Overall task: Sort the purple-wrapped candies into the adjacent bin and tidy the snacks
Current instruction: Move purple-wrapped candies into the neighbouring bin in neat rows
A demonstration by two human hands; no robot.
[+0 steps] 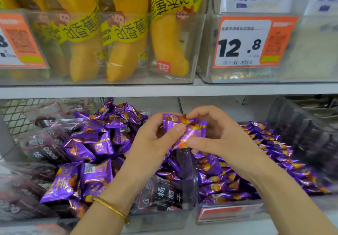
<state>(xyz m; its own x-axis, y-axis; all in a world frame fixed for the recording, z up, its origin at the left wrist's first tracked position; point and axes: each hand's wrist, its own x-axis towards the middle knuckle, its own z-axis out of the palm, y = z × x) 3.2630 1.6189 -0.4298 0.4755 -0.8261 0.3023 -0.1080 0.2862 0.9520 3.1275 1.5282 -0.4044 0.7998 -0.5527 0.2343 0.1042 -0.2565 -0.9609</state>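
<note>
At frame centre, left hand point(151, 139) and right hand point(219, 132) pinch candies point(192, 124) between thumbs and curled fingers; light, crinkly, likely slippery foil, best gripped across the plump middle.

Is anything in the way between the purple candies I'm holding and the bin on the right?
Nothing visible: the left hand and right hand pinch the purple foil-wrapped candies above the left wall of the open-topped clear plastic bin.
</note>
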